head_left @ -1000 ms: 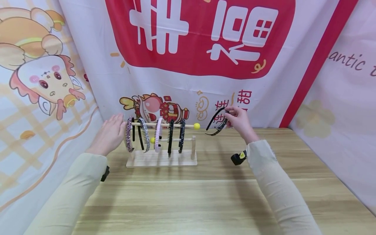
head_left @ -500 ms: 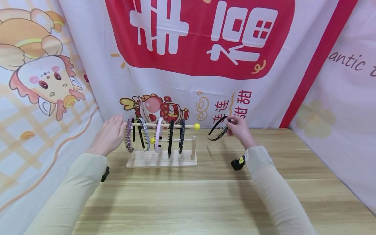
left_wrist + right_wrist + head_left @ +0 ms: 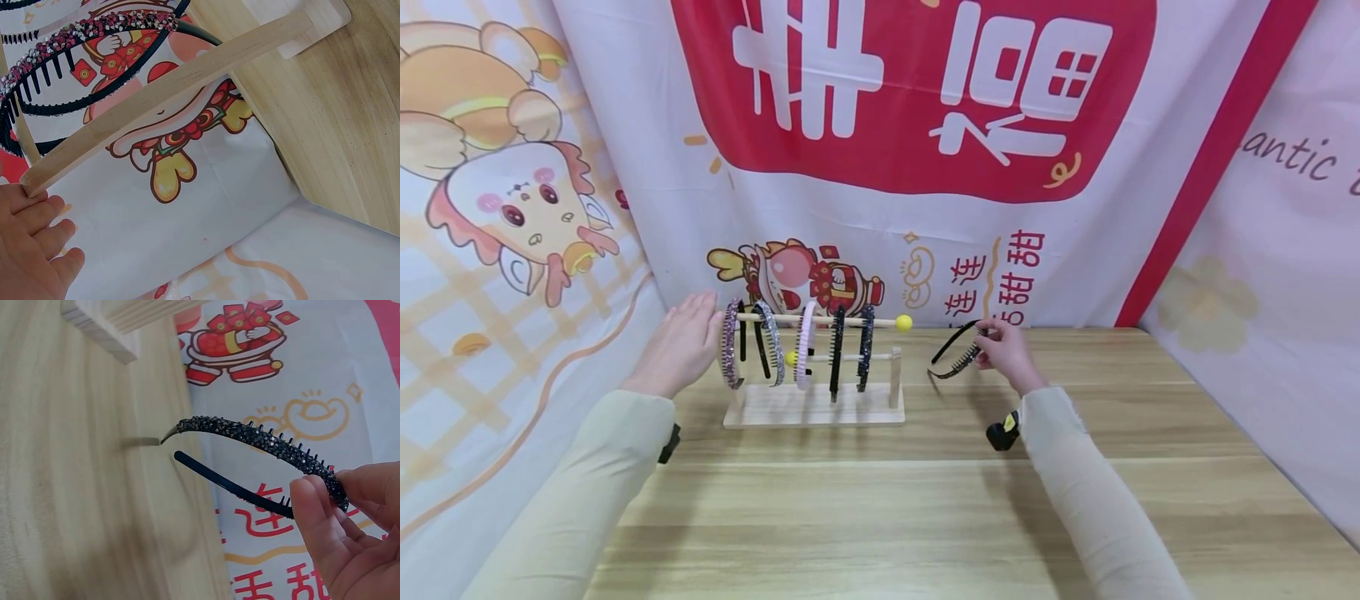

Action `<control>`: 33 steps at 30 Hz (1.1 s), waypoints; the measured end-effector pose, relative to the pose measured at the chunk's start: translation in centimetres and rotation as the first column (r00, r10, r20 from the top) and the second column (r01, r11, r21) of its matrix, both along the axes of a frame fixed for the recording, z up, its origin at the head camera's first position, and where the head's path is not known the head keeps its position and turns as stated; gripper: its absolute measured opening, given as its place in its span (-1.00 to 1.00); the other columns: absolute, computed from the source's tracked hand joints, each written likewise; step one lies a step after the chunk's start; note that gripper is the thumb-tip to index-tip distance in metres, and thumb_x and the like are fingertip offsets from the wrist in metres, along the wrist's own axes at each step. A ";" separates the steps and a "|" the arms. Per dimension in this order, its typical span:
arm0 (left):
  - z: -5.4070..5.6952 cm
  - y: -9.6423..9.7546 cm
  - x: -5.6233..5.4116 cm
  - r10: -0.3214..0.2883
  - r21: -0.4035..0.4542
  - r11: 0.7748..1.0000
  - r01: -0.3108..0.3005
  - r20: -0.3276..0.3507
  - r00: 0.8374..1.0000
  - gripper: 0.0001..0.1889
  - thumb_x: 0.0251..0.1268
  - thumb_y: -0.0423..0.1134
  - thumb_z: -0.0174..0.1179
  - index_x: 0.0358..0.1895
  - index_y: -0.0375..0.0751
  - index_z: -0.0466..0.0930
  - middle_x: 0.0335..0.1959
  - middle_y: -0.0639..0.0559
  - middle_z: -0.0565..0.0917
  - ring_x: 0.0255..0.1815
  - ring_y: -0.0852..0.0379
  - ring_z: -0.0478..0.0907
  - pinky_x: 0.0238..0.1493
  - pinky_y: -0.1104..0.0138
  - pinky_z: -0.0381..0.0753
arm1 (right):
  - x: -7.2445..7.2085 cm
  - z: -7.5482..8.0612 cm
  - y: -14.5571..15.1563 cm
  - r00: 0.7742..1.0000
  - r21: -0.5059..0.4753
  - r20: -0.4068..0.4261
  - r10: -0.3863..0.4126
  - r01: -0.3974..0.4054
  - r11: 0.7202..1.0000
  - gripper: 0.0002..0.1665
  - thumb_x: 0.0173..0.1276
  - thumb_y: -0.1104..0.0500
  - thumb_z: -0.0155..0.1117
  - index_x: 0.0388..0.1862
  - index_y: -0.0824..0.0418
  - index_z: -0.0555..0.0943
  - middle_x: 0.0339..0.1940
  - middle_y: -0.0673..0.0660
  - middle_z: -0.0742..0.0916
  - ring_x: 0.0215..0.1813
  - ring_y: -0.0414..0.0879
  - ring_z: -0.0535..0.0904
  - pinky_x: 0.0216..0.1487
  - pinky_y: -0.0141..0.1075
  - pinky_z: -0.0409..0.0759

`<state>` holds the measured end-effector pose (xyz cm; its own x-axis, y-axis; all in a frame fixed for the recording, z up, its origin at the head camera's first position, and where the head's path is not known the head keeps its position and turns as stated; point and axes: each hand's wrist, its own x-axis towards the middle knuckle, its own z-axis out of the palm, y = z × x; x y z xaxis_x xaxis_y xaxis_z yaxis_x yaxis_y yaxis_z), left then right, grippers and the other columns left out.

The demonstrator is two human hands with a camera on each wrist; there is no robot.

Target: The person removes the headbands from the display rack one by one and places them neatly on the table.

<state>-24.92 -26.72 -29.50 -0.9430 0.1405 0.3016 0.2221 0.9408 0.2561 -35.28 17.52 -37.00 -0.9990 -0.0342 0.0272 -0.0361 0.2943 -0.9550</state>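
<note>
My right hand (image 3: 1009,354) pinches a black glittery headband (image 3: 250,434) by its curved top. The headband's two ends point left, just above the table, to the right of the wooden stand (image 3: 812,414). Small comb teeth line its inner side in the right wrist view. My left hand (image 3: 677,346) has its fingers straight, touching the left end of the stand's upper rod; in the left wrist view the fingertips (image 3: 53,206) meet the top of the wooden upright (image 3: 156,94). Several headbands hang on that rod, among them a pink-purple glittery one (image 3: 728,346) and a pale pink one (image 3: 803,346).
Yellow balls cap the upper rod (image 3: 903,323) and a lower rod (image 3: 790,358). A printed white-and-red cloth (image 3: 917,183) hangs behind the wood-grain table (image 3: 850,517). More printed cloth stands along the left side (image 3: 512,333) and the right side (image 3: 1262,333).
My right hand has lowered the black headband toward the table, to the right of the stand. The left hand stays at the stand's left end.
</note>
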 end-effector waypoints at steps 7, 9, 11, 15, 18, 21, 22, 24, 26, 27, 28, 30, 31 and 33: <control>0.0 0.1 0.0 -0.005 0.002 1.000 0.005 0.002 1.000 -0.40 0.50 -0.06 -0.52 0.37 -0.52 -0.12 0.37 -0.44 -0.03 0.38 -0.34 -0.17 0.36 -0.04 -0.31 | -0.1 -1.4 -0.1 1.000 -0.005 -0.020 -0.007 0.007 1.000 -0.58 0.28 0.42 0.08 0.14 0.38 0.44 -0.34 0.27 0.52 -0.55 -0.05 0.60 -0.31 -0.12 0.67; 0.0 0.1 0.0 -0.006 0.005 1.000 0.006 -0.003 1.000 -0.40 0.51 -0.08 -0.51 0.37 -0.52 -0.11 0.36 -0.45 -0.02 0.38 -0.35 -0.16 0.36 -0.04 -0.30 | 0.0 -1.8 -0.2 1.000 0.005 -0.024 -0.001 0.001 1.000 -0.57 0.28 0.42 0.09 0.15 0.39 0.45 -0.33 0.29 0.53 -0.57 -0.06 0.60 -0.34 -0.13 0.67; 0.0 0.1 0.0 -0.008 0.003 1.000 0.008 -0.008 1.000 -0.41 0.51 -0.09 -0.51 0.37 -0.53 -0.10 0.36 -0.45 -0.02 0.37 -0.35 -0.16 0.36 -0.05 -0.30 | 0.2 -2.3 -0.3 1.000 0.025 -0.025 0.001 -0.001 1.000 -0.57 0.28 0.40 0.10 0.15 0.40 0.45 -0.32 0.32 0.56 -0.59 -0.08 0.60 -0.37 -0.12 0.67; 0.0 0.1 0.0 -0.010 0.001 1.000 0.010 -0.011 1.000 -0.42 0.51 -0.10 -0.49 0.36 -0.54 -0.09 0.36 -0.46 -0.01 0.37 -0.36 -0.14 0.36 -0.05 -0.29 | 0.5 -3.0 -0.5 1.000 0.066 -0.003 0.000 0.001 0.998 -0.62 0.29 0.35 0.14 0.10 0.41 0.47 -0.28 0.40 0.60 -0.59 -0.08 0.60 -0.31 -0.04 0.65; 0.0 0.1 0.0 -0.011 0.002 1.000 0.011 -0.012 1.000 -0.41 0.51 -0.09 -0.49 0.36 -0.54 -0.09 0.35 -0.46 0.00 0.37 -0.36 -0.14 0.36 -0.05 -0.30 | 0.7 -3.3 -0.7 1.000 0.085 0.024 0.005 -0.007 0.996 -0.69 0.30 0.32 0.15 0.01 0.43 0.50 -0.32 0.42 0.62 -0.52 0.07 0.63 -0.27 0.02 0.63; 0.0 0.2 0.0 -0.012 0.000 1.000 0.012 -0.013 1.000 -0.42 0.51 -0.10 -0.49 0.36 -0.54 -0.08 0.35 -0.47 0.00 0.37 -0.36 -0.14 0.36 -0.05 -0.29 | 0.9 -3.5 -0.8 0.997 0.099 0.067 0.036 -0.042 0.994 -0.74 0.32 0.31 0.14 -0.07 0.44 0.51 -0.38 0.39 0.65 -0.43 0.18 0.63 -0.31 -0.03 0.65; 0.0 0.2 -0.1 -0.012 0.001 1.000 0.012 -0.011 1.000 -0.41 0.51 -0.09 -0.49 0.36 -0.55 -0.08 0.35 -0.47 0.00 0.37 -0.36 -0.14 0.36 -0.05 -0.30 | 1.0 -3.6 -0.9 0.995 0.096 0.088 0.050 -0.059 0.994 -0.75 0.32 0.30 0.14 -0.09 0.44 0.50 -0.39 0.40 0.66 -0.45 0.17 0.63 -0.34 -0.07 0.66; 0.0 0.1 -0.1 -0.012 0.001 1.000 0.012 -0.005 1.000 -0.41 0.51 -0.09 -0.50 0.36 -0.55 -0.09 0.35 -0.46 -0.01 0.37 -0.35 -0.15 0.36 -0.04 -0.30 | 1.1 -3.8 -1.1 0.988 0.094 0.130 0.086 -0.098 0.991 -0.77 0.34 0.29 0.13 -0.10 0.44 0.49 -0.38 0.42 0.66 -0.51 0.11 0.62 -0.41 -0.14 0.67; 0.0 0.1 -0.1 -0.009 0.002 1.000 0.009 0.003 1.000 -0.40 0.51 -0.07 -0.52 0.36 -0.54 -0.10 0.36 -0.46 -0.03 0.38 -0.35 -0.16 0.36 -0.03 -0.32 | 1.1 -4.2 -1.3 0.978 0.083 0.172 0.122 -0.138 0.987 -0.79 0.35 0.29 0.10 -0.13 0.43 0.48 -0.37 0.44 0.65 -0.59 -0.02 0.59 -0.48 -0.21 0.66; 0.0 0.1 -0.1 -0.008 0.003 1.000 0.008 0.006 1.000 -0.39 0.50 -0.07 -0.52 0.36 -0.54 -0.11 0.36 -0.45 -0.03 0.38 -0.35 -0.17 0.37 -0.02 -0.32 | 1.1 -4.4 -1.4 0.972 0.077 0.188 0.138 -0.155 0.985 -0.81 0.36 0.29 0.09 -0.14 0.42 0.47 -0.36 0.44 0.65 -0.61 -0.07 0.57 -0.51 -0.24 0.65; 0.0 0.1 -0.1 -0.007 0.003 1.000 0.007 0.011 1.000 -0.39 0.50 -0.06 -0.53 0.36 -0.54 -0.11 0.37 -0.45 -0.04 0.38 -0.34 -0.17 0.37 -0.02 -0.33 | 1.1 -4.6 -1.5 0.967 0.064 0.202 0.155 -0.171 0.983 -0.81 0.37 0.29 0.08 -0.14 0.42 0.46 -0.35 0.45 0.65 -0.63 -0.10 0.56 -0.53 -0.25 0.64; 0.0 0.1 -0.1 -0.006 0.002 1.000 0.006 0.012 1.000 -0.39 0.50 -0.05 -0.54 0.36 -0.53 -0.12 0.37 -0.45 -0.04 0.38 -0.34 -0.18 0.37 -0.01 -0.33 | 1.0 -5.1 -1.8 0.960 0.038 0.222 0.170 -0.183 0.982 -0.84 0.37 0.30 0.07 -0.17 0.41 0.46 -0.38 0.44 0.65 -0.64 -0.10 0.54 -0.57 -0.28 0.62; 0.0 0.0 -0.1 -0.005 0.002 1.000 0.005 0.011 1.000 -0.38 0.50 -0.05 -0.54 0.37 -0.53 -0.12 0.37 -0.44 -0.04 0.38 -0.34 -0.18 0.37 -0.01 -0.34 | 1.0 -5.3 -1.9 0.957 0.025 0.228 0.177 -0.187 0.982 -0.85 0.37 0.30 0.07 -0.18 0.40 0.45 -0.39 0.42 0.66 -0.64 -0.10 0.54 -0.58 -0.29 0.61; -0.1 0.0 -0.1 -0.006 -0.001 1.000 0.006 0.010 1.000 -0.38 0.50 -0.05 -0.54 0.37 -0.53 -0.11 0.37 -0.44 -0.04 0.38 -0.34 -0.18 0.37 -0.01 -0.34 | 1.0 -5.7 -2.1 0.954 -0.003 0.235 0.185 -0.190 0.982 -0.86 0.37 0.30 0.07 -0.19 0.39 0.45 -0.40 0.41 0.66 -0.65 -0.11 0.53 -0.59 -0.32 0.59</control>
<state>-24.99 -26.70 -29.56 -0.9453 0.1464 0.2916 0.2249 0.9398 0.2573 -34.28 15.42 -42.75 -0.9530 -0.2198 -0.2086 0.1310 0.3218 -0.9377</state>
